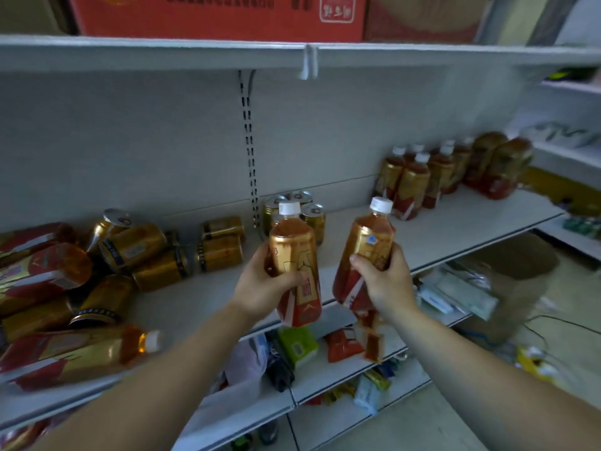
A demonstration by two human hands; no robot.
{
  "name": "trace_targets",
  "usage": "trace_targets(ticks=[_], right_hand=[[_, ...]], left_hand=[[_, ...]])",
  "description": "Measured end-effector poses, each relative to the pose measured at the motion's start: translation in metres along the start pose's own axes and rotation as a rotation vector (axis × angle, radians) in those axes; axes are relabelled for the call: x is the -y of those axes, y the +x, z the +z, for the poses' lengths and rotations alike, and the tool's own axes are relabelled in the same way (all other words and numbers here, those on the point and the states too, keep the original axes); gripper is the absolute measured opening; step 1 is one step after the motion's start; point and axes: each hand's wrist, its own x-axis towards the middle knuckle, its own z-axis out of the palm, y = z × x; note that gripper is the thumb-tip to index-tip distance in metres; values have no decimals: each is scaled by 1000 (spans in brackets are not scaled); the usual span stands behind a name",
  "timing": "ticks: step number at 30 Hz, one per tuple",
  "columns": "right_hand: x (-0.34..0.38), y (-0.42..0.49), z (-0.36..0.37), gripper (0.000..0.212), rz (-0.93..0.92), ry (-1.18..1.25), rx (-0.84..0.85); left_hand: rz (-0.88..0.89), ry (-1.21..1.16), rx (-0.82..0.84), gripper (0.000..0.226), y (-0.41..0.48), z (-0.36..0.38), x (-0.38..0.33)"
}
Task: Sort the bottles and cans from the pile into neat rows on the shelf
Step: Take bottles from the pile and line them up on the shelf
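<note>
The left hand [260, 288] and right hand [387, 281] each grip 1 upright white-capped amber tea bottle [294, 265] [362, 258] above the white metal shelf's [422, 236] front edge — toppled gold cans [156, 255] and bottles pile at its left end, standing bottles [413, 180] row up toward its right end.

two hands, one bottle each; four upright cans [294, 213]; about eight standing bottles [432, 172]; pile uncountable.

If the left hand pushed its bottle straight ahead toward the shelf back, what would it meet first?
Most likely the upright cans right behind the bottle held in the left hand; depth is unclear in this view.
</note>
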Motion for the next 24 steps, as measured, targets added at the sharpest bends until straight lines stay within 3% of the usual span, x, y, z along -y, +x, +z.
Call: trace_targets(ticks=[5,14,24], right_hand=[[-10,40,-86,38,-50,-48,-43],[-25,125,-247,64,-76,-129,-41],[-64,232,-275,66,-4,-72,-7]], left_hand=[[93,65,46,61,32,97,-18],[98,112,9,74,96,273,-46],[33,113,-73,71,177,340,-38]])
